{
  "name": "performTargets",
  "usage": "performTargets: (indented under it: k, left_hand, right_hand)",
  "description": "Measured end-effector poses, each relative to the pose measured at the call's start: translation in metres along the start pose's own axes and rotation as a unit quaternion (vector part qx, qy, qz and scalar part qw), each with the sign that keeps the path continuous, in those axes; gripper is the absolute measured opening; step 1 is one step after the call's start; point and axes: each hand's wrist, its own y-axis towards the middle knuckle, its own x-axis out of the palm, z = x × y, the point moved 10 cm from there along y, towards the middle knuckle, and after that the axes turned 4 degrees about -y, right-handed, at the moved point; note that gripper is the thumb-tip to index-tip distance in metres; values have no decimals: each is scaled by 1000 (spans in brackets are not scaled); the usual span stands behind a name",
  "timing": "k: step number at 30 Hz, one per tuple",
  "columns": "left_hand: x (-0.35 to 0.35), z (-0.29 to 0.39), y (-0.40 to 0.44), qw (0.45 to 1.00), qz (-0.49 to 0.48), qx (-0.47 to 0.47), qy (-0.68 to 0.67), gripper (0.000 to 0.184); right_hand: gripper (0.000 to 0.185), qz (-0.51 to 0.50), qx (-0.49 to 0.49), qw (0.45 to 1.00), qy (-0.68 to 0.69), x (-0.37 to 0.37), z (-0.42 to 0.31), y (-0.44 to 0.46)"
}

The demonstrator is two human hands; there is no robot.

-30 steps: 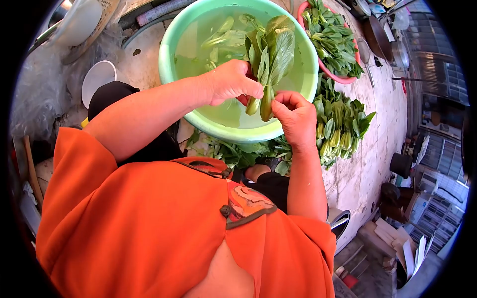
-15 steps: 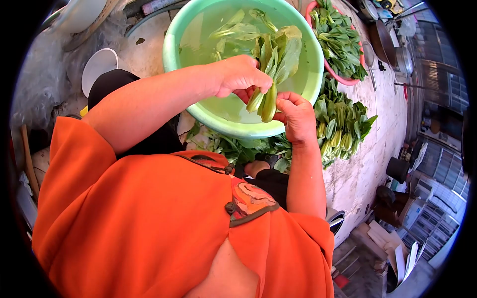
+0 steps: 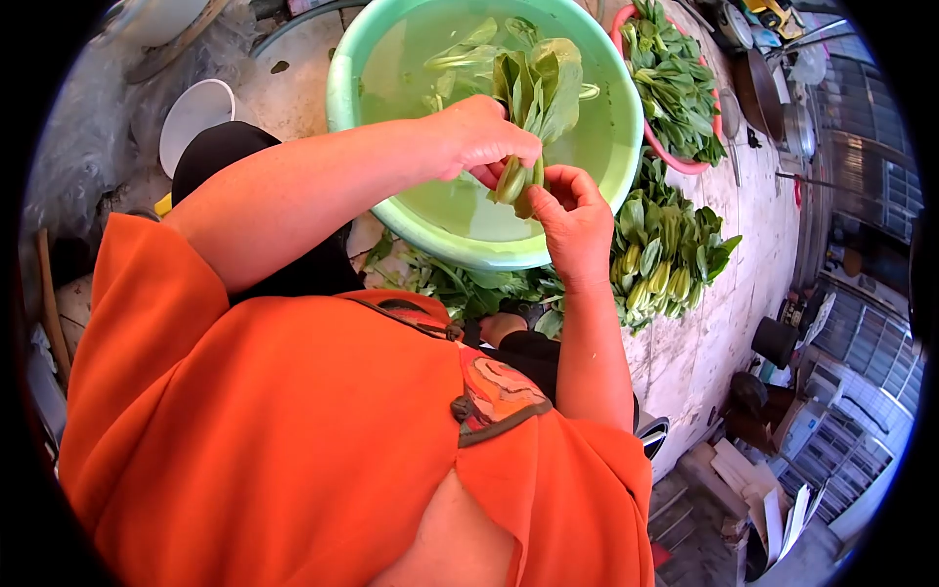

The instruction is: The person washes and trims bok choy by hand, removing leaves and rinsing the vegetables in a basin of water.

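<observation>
Over the green basin (image 3: pixel 344 93), my left hand (image 3: pixel 479 137) is closed around a head of bok choy (image 3: pixel 558 93). The leaves point away from me and the pale stem end (image 3: pixel 514 184) points towards me. My right hand (image 3: pixel 575 223) pinches the base of the same bok choy, thumb and fingers pressed together at its outer stalks. Water fills the basin, and several loose bok choy leaves (image 3: pixel 469 57) float in it beyond my left hand.
A pink basin (image 3: pixel 690 166) piled with greens stands at the upper right. More bok choy (image 3: pixel 675 259) lies on the floor to the right, and loose leaves (image 3: pixel 479 292) lie below the basin. A white bucket (image 3: pixel 196 117) sits at the left.
My right hand has shifted slightly left and up, with its fingers further over the stem base. The bok choy has turned a little between my hands.
</observation>
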Motion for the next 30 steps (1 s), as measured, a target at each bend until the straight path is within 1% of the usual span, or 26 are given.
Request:
performTargets:
  k: [2,4,6,8,10,11,13,14,15,16,17,19,20,22,23,25,26,28,30]
  left_hand:
    - [1,1,-2,1000,1,6,-12,32]
    - [0,3,-3,1000,3,13,-24,29]
    - [1,2,-3,998,-12,1,-58,25]
    - [1,1,-1,998,-23,-4,-59,26]
    - [3,-1,-1,998,-34,-10,-60,27]
    - [3,-2,0,998,-33,-14,-59,26]
    - [2,-3,0,998,-33,-18,-59,25]
    - [1,-5,1,997,-26,-23,-63,24]
    - [0,-6,0,997,-20,-28,-68,23]
    - [1,-5,0,997,-20,-27,-68,23]
    - [1,-5,0,997,-13,-27,-73,23]
    - [0,-5,0,997,-7,-26,-78,22]
    - [-1,-6,0,996,-2,-29,-82,23]
    - [0,-8,-1,996,2,-32,-86,23]
    - [1,-10,-2,996,5,-36,-87,24]
    - [3,-13,-4,995,8,-40,-87,25]
    - [3,-13,-4,995,11,-38,-94,25]
    - [4,-15,-4,994,14,-34,-100,26]
    - [5,-15,-4,995,13,-22,-98,27]
  right_hand:
    - [25,-6,18,1000,25,1,7,1]
    - [22,24,-4,996,91,0,0,1]
    - [22,25,-1,994,109,0,-5,-2]
    - [21,27,1,992,126,-2,-4,-2]
    - [16,-14,-14,992,124,2,3,-1]
    - [16,-13,-14,992,125,3,6,0]
    - [13,21,-44,998,38,0,5,0]
    - [13,22,-44,998,38,1,5,0]
    - [12,63,-103,991,-63,-4,-7,-3]
    - [12,103,-160,968,-163,-6,-21,-8]
    - [12,104,-161,968,-163,-5,-23,-8]
    - [17,148,-198,932,-265,-5,-43,-16]
    - [17,148,-199,932,-265,-4,-47,-17]
    - [20,160,-218,907,-322,-1,-57,-21]
    - [20,160,-219,907,-322,0,-57,-22]
    - [22,163,-172,908,-346,-2,-50,-18]
    - [22,164,-173,907,-346,-2,-49,-18]
    - [20,181,-198,886,-379,-1,-53,-19]
    - [19,179,-193,883,-390,0,-53,-19]
